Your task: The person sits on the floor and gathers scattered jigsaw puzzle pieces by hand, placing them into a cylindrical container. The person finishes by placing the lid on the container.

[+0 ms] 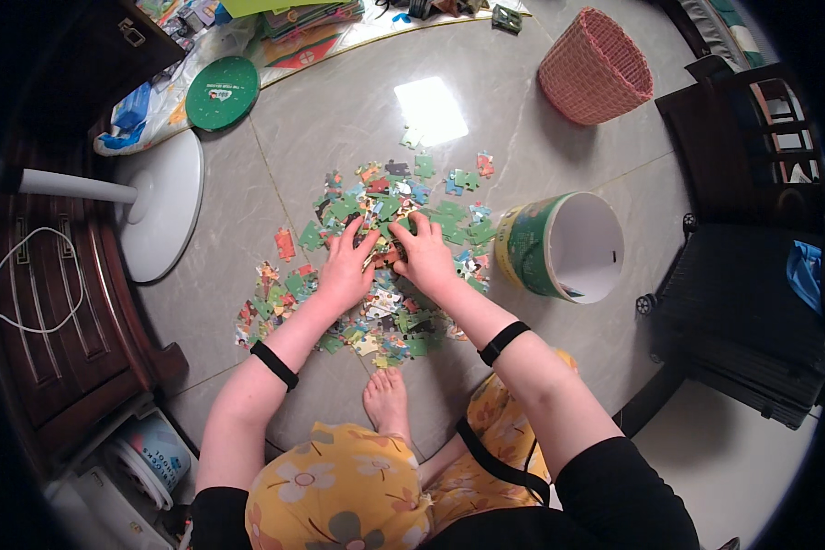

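A loose pile of jigsaw puzzle pieces [380, 307] in green, red, blue and white lies on the floor before me. Both of my hands reach into its middle, close together. My left hand [346, 270] has its fingers apart and rests on pieces. Just beside it, my right hand [424, 261] bends spread fingers down among the pieces; no piece is clearly gripped in either. Green pieces [451, 218] lie flat to the right of my hands. A red piece [285, 244] sits apart at the pile's left edge. My fingertips partly cover the pieces under them.
Right of the pile a green cardboard tub [533, 243] lies on its side, its open end facing right. A pink woven basket [582, 78] stands farther back. At left are a round green lid [222, 93] and a white stand base [170, 215]. A black suitcase [742, 312] is at right.
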Tool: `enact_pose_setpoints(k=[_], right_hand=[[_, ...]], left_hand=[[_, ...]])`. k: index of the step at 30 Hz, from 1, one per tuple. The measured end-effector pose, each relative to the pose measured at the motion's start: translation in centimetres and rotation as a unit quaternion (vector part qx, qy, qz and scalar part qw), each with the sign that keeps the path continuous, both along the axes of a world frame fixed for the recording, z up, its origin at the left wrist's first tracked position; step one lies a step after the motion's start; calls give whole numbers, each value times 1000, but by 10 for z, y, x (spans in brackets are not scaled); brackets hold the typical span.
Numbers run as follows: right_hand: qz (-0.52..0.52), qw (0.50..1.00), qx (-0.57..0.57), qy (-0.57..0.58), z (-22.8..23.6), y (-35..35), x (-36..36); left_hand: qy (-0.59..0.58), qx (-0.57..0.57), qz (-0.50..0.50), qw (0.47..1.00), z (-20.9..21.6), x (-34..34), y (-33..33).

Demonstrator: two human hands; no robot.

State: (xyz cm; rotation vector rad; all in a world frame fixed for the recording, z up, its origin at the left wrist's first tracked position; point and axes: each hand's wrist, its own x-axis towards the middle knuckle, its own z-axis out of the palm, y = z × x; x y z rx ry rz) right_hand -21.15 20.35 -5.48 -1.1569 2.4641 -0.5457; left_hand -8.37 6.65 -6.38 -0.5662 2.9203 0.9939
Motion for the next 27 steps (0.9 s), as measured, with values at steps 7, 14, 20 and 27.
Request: enact_pose_setpoints(k=[7,14,20,27], right_hand=[[-105,979,-140,-105,-17,-4,1],[-115,951,-207,-199,-15,0,-4],[-132,935,-227,-237,-3,-3,-3],[-190,929,-267,-170,85,31,-16]], left_hand=[[77,99,39,991,-11,0,-3],[89,231,81,966,3,-7,6],[113,300,98,942,18,-18,15],[182,338,60,921,96,-42,44]])
